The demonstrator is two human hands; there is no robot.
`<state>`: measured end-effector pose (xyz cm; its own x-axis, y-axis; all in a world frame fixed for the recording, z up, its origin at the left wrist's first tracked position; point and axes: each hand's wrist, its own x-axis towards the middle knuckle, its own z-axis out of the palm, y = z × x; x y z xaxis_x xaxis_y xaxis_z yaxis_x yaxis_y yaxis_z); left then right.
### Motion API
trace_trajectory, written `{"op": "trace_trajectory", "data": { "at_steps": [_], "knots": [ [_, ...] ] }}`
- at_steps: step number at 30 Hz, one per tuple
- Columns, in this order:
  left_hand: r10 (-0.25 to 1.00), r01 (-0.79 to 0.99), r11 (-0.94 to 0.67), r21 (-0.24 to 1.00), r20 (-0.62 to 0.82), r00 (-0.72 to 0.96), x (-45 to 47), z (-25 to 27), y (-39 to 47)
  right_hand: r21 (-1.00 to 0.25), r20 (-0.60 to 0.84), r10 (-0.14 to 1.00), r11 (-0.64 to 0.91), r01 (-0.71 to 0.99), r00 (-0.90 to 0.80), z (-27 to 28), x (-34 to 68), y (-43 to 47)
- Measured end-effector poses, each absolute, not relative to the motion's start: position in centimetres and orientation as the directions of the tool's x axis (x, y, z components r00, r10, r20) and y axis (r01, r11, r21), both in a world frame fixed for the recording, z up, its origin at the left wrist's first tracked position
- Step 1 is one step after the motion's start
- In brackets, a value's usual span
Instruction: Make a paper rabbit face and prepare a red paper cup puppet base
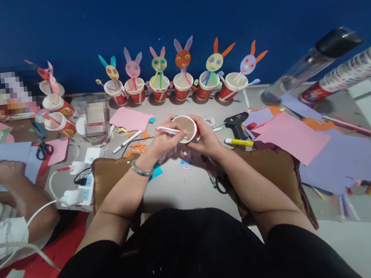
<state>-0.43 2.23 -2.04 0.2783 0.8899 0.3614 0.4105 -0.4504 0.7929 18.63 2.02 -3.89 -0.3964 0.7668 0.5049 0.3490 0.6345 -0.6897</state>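
Above the table's middle my right hand (207,137) grips a red-and-white paper cup (188,122) from its right side. The cup's round end faces me, pale brown inside a white edge; I cannot tell whether it is the mouth or the base. My left hand (168,138) pinches a white pen (168,130) with a red end, its tip side against the cup. Below my hands lies a small paper rabbit face (186,163). Orange paper scraps (136,149) and a white marker (127,141) are left of my left hand.
Several cups with paper rabbits (185,86) line the blue wall. Right are a black glue gun (237,124), yellow cutter (239,142), pink paper (294,134) and stacked cups (354,70). Scissors (221,184) lie near me. Left are a power strip (87,184) and a co-worker's hand (6,170).
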Motion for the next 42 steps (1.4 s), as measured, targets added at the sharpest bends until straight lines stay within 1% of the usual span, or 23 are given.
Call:
{"op": "trace_trajectory", "data": {
  "at_steps": [6,10,13,15,19,22,26,29,32,36,42],
  "knots": [
    [0.889,0.293,-0.444,0.846,0.375,0.263,-0.5,-1.6,1.7,-0.759,0.486,0.801,0.585,0.285,-0.350,-4.1,18.2,1.7],
    [0.877,0.191,-0.474,0.859,0.442,0.189,-0.1,-1.8,1.4,-0.804,0.464,0.828,0.543,0.242,-0.316,-4.5,17.9,1.6],
    [0.862,0.161,-0.505,0.848,0.486,0.144,0.1,-1.9,1.3,-0.821,0.465,0.831,0.534,0.202,-0.305,-4.8,17.7,1.5],
    [0.857,0.168,-0.515,0.840,0.500,0.128,0.2,-1.8,1.3,-0.833,0.453,0.837,0.520,0.187,-0.306,-5.0,17.7,1.5],
    [0.867,0.236,-0.496,0.836,0.492,0.082,0.3,-1.4,1.1,-0.865,0.401,0.862,0.468,0.183,-0.311,-5.0,17.5,1.4],
    [0.861,0.271,-0.496,0.825,0.508,0.031,0.5,-1.3,0.9,-0.851,0.431,0.847,0.496,0.173,-0.310,-4.9,17.4,1.5],
    [0.856,0.301,-0.492,0.817,0.517,-0.007,0.6,-1.4,1.0,-0.823,0.440,0.839,0.519,0.231,-0.320,-4.9,17.4,1.4],
    [0.841,0.279,-0.515,0.811,0.541,-0.019,0.5,-1.3,1.1,-0.823,0.414,0.851,0.502,0.268,-0.323,-4.8,17.4,1.2],
    [0.829,0.242,-0.539,0.807,0.559,-0.018,0.4,-1.1,1.1,-0.804,0.430,0.837,0.525,0.277,-0.338,-4.8,17.3,1.0],
    [0.850,0.258,-0.508,0.822,0.527,-0.006,0.4,-1.3,1.1,-0.789,0.459,0.814,0.558,0.259,-0.355,-4.8,17.1,0.8],
    [0.877,0.249,-0.467,0.848,0.481,0.008,0.2,-2.0,1.4,-0.776,0.425,0.827,0.542,0.324,-0.367,-5.1,17.1,0.8]
  ]
}}
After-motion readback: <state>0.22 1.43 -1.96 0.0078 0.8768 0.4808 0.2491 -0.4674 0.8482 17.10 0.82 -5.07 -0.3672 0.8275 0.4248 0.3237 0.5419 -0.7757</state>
